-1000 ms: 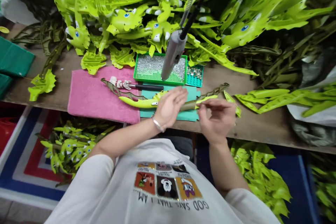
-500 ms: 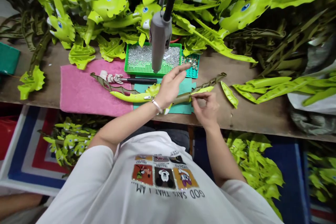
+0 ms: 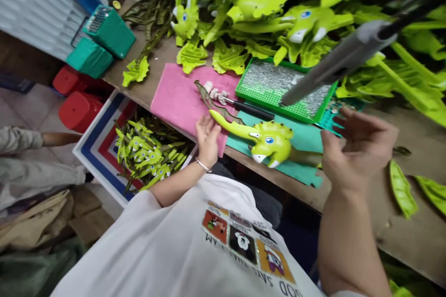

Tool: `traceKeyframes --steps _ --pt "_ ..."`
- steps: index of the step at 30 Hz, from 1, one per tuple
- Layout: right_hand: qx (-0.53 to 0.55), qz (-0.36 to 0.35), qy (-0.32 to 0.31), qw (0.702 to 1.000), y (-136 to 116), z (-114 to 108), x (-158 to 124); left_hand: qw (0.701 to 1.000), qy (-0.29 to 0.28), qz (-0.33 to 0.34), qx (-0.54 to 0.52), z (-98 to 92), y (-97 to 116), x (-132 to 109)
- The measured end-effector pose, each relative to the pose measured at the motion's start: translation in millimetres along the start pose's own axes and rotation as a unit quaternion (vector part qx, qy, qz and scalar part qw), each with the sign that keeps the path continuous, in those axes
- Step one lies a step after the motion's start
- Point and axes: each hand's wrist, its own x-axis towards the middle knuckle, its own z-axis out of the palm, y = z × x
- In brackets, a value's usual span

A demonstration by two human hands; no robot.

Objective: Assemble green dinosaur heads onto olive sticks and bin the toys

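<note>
A lime-green plastic toy with a horned dinosaur head (image 3: 273,141) lies across the teal mat (image 3: 306,137), its curved green arm (image 3: 233,126) reaching left over the pink cloth (image 3: 177,88). My left hand (image 3: 208,144) is beside that arm's left end, fingers spread; whether it touches the toy is unclear. At the toy's other end is my right hand (image 3: 358,151), slightly blurred, with thumb and fingers apart and nothing visible between them. The hand hides the toy's right tip. Behind the toy rests a black-handled screwdriver (image 3: 256,109) with white wrapping at its far end.
A green tray (image 3: 311,113) of small metal screws sits behind the toy. Over it hangs a grey power screwdriver (image 3: 337,62). Lime-green parts (image 3: 258,2) are heaped at the back. Finished-looking toys (image 3: 146,153) fill a striped box at lower left. Loose green pieces (image 3: 402,190) lie right.
The view has swung left. My left hand has moved from over the middle of the toy to its left end. My right hand has come off the right end, and the dinosaur head now shows fully.
</note>
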Motion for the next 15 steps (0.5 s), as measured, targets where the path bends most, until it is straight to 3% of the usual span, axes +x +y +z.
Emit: traceKeyframes --steps 3,6,10,15 --pt "0.107 0.0 -0.13 0.986 -11.7 36.4 44.6 0.996 -0.027 -0.074 -0.034 11.1 -5.7 -1.5" --pt "0.171 0.025 -0.232 0.957 -31.2 62.7 71.4 0.99 -0.045 -0.125 -0.044 20.0 -13.9 -1.7" --pt "0.207 0.035 -0.215 0.954 -58.2 83.5 80.3 0.988 -0.052 -0.14 -0.044 22.4 -24.2 0.5" --pt "0.219 0.084 -0.172 0.957 -85.4 111.0 65.3 0.985 -0.069 -0.142 -0.075 21.4 -32.8 1.2"
